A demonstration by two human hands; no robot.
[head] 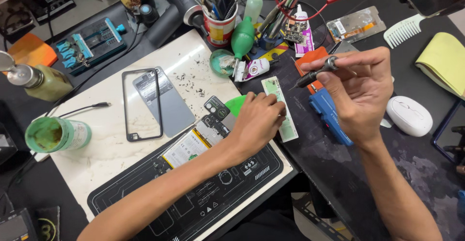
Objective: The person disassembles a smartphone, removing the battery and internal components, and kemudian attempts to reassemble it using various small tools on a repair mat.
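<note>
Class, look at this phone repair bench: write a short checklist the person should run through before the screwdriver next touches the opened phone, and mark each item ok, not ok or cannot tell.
1. Screwdriver gripped firmly in the right hand: ok.
2. Left hand steadying the opened phone: ok, it rests on the phone's upper end.
3. Screwdriver tip lined up with a screw: not ok, it is raised above the mat, off to the phone's right.
4. Phone lying flat on the work mat: ok.
5. Screw to be worked on visible: cannot tell, the left hand covers that area.
6. Removed back cover kept out of the way: ok, it lies apart on the white board.
</note>
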